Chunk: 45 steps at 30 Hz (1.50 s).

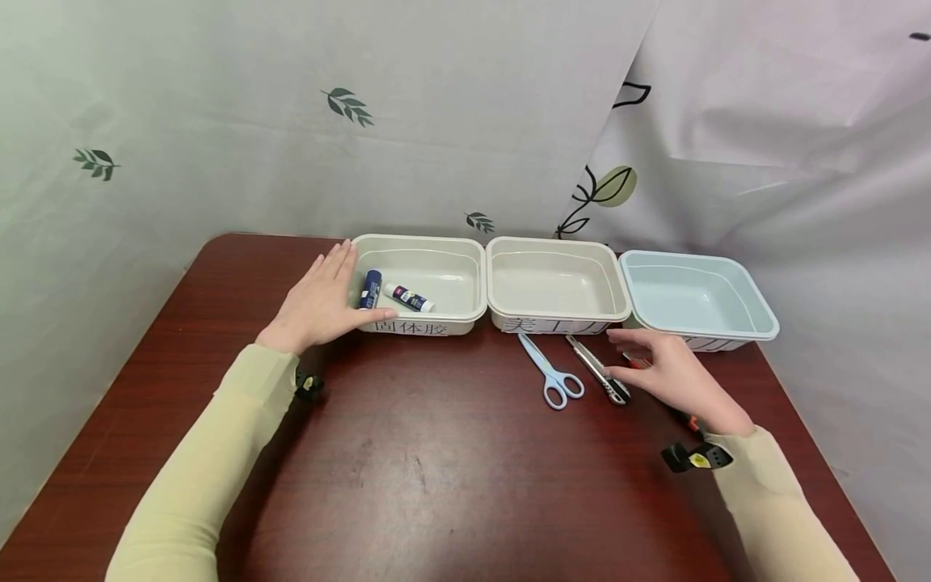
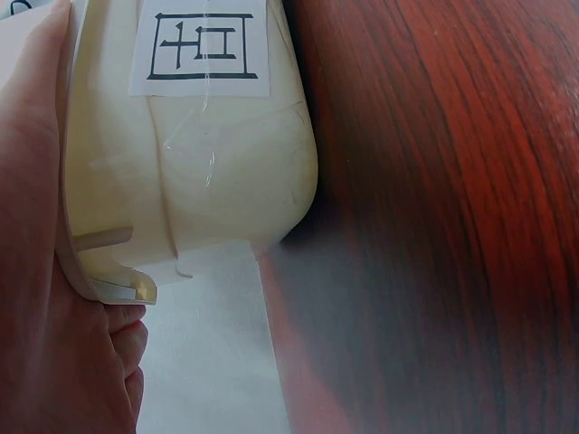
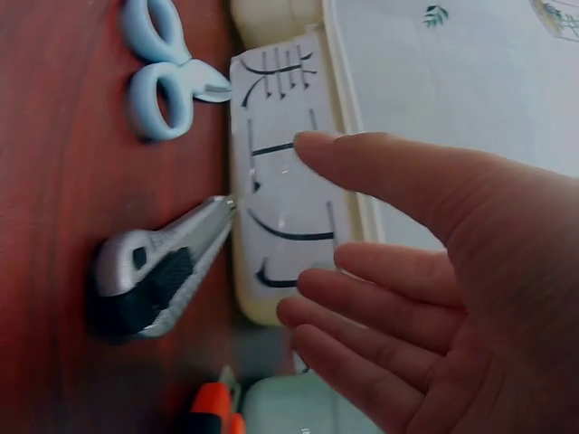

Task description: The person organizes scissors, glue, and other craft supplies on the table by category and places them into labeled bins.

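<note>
My left hand (image 1: 314, 301) lies on the left end of the cream bin (image 1: 436, 317), fingers straight along its rim and thumb along the front edge. In that bin are two glue sticks, one dark blue (image 1: 371, 288) and one blue and white (image 1: 409, 297). In the left wrist view, the left hand (image 2: 36, 226) touches the bin's rim. My right hand (image 1: 676, 376) hovers with spread fingers and holds nothing. Near it on the table are a silver and black utility knife (image 3: 163, 271) and an orange and black tool (image 3: 213, 411), partly hidden. Light blue scissors (image 3: 158, 86) lie farther left.
A second cream bin (image 1: 560, 311) with a handwritten label (image 3: 280, 163) stands in the middle. At the right is a light blue bin (image 1: 698, 295). All stand along the back of the dark red wooden table (image 1: 436, 453), before a white curtain (image 1: 436, 121).
</note>
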Tool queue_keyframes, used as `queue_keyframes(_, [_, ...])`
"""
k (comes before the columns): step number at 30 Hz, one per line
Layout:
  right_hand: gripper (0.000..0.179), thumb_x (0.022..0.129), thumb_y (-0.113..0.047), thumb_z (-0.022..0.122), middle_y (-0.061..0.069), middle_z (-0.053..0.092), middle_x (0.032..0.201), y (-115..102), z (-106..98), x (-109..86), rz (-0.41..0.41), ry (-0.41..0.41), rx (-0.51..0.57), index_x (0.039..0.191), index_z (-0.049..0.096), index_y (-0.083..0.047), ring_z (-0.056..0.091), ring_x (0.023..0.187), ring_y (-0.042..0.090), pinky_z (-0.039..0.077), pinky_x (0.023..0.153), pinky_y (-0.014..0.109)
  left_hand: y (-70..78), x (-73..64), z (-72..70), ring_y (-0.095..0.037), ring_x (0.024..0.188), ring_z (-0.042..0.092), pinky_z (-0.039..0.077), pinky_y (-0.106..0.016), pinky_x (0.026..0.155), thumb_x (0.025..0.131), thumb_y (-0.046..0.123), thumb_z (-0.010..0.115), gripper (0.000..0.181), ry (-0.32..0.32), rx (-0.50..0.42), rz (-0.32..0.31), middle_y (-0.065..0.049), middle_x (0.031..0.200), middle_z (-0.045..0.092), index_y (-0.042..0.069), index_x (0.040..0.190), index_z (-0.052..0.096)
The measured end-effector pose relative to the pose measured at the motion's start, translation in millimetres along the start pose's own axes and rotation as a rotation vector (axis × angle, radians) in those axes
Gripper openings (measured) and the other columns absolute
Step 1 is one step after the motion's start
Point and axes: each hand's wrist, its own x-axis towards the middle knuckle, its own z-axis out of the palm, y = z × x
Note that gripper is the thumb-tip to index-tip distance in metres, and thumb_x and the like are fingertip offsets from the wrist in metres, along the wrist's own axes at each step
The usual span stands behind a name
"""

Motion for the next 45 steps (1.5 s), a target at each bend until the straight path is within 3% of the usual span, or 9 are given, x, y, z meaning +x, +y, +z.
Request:
queue_keyframes(6, [0.053, 0.081, -0.017, 0.088, 0.012, 0.074, 0.107, 6, 8, 0.0, 0.007, -0.057, -0.017, 0.125, 0.069, 0.004, 0.07, 0.093, 0.027, 0.058, 0.081, 0.048, 0.3, -0.2, -0.2, -0.035, 0.154, 0.002, 0.002, -0.047, 0.124, 0.085, 0.083, 0.053, 0.126, -0.004, -0.002, 0.005, -0.024, 0.167, 0.005, -0.007, 0.16, 0.005])
queue_keyframes(18, [0.032, 0.076, -0.013, 0.089, -0.01, 0.066, 0.074, 12, 18, 0.5, -0.012, -0.083, -0.071, 0.105, 0.078, -0.004, 0.063, 0.068, 0.007, 0.051, 0.062, 0.028, -1.3, 1.2, 2.0, -0.034, 0.154, 0.003, 0.001, -0.045, 0.124, 0.083, 0.083, 0.054, 0.127, 0.002, -0.003, 0.002, -0.024, 0.167, 0.006, -0.006, 0.16, 0.006])
queue_keyframes(45, [0.029, 0.076, -0.009, 0.083, -0.013, 0.063, 0.07, 10, 20, -1.2, 0.028, -0.101, -0.113, 0.103, 0.078, -0.004, 0.058, 0.064, 0.006, 0.047, 0.059, 0.028, -0.4, 0.8, 1.6, -0.034, 0.154, 0.002, -0.001, -0.044, 0.124, 0.083, 0.084, 0.054, 0.128, -0.002, -0.003, -0.002, -0.023, 0.167, 0.005, -0.006, 0.16, 0.006])
